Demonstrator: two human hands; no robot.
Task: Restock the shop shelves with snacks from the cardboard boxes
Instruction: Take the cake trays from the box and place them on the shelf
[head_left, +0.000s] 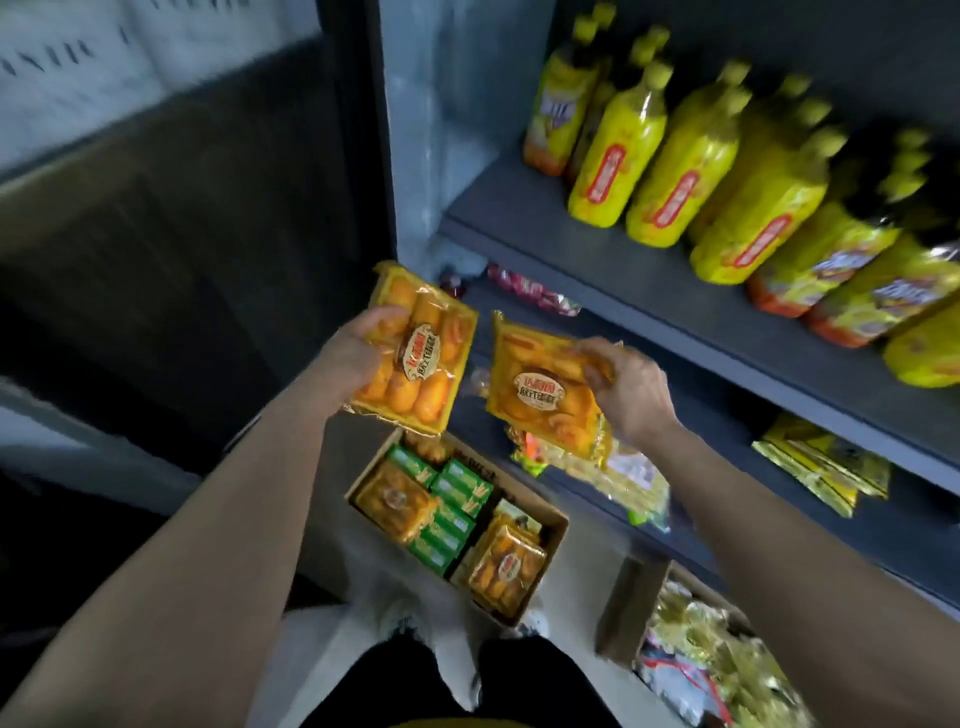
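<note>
My left hand (358, 353) grips a yellow pack of small cakes (431, 364) by its left side, held up in front of the grey shelf unit. My right hand (631, 384) pinches a second, matching cake pack (535, 395) at its right edge, just before the middle shelf (727, 332). Below both hands an open cardboard box (556, 525) on the floor holds two more cake packs and several green snack packets (457, 499).
Yellow drink bottles (691, 171) line the upper shelf (545, 228). Yellow and clear snack bags (623, 467) lie on the lower shelf, more (826, 467) to the right. A second box (623, 608) of shiny wrapped snacks stands at the bottom right. My shoes (415, 618) are beside the first box.
</note>
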